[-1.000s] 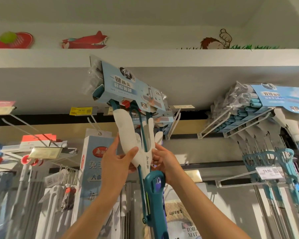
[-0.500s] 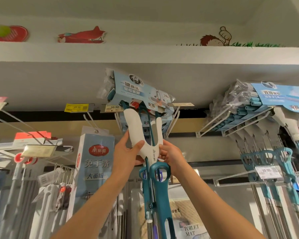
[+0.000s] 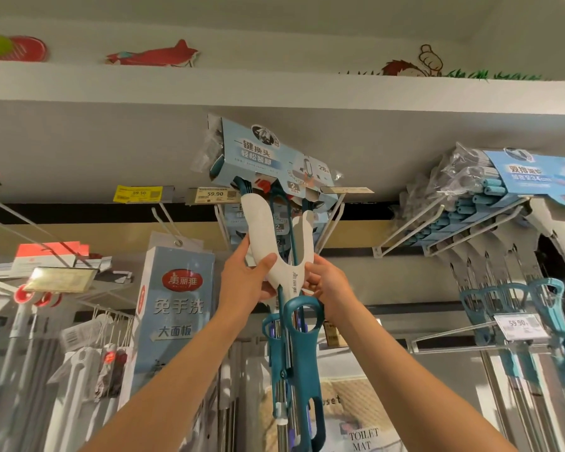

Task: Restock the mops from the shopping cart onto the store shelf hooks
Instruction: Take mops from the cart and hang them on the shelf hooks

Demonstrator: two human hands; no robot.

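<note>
A sponge mop (image 3: 276, 238) with a white Y-shaped yoke, teal lever handle and a blue cardboard sleeve on its head is raised against the upper shelf hooks (image 3: 331, 220). My left hand (image 3: 247, 275) grips the left arm of the white yoke, thumb across its front. My right hand (image 3: 327, 282) holds the yoke's right side just above the teal handle loop. Behind the yoke, more mops of the same kind hang on the white hook arms. The mop's head sits level with the price tags.
A row of similar teal mops (image 3: 490, 203) hangs on hooks at the right, with a 59.90 tag (image 3: 519, 326) below. A tall blue flat-mop box (image 3: 177, 308) hangs at left beside grey mop poles. Price tags (image 3: 137, 193) line the shelf edge overhead.
The mop has moved rightward and deeper toward the hooks, and its head has levelled out under the shelf. Both hands kept their grip on the white yoke throughout.
</note>
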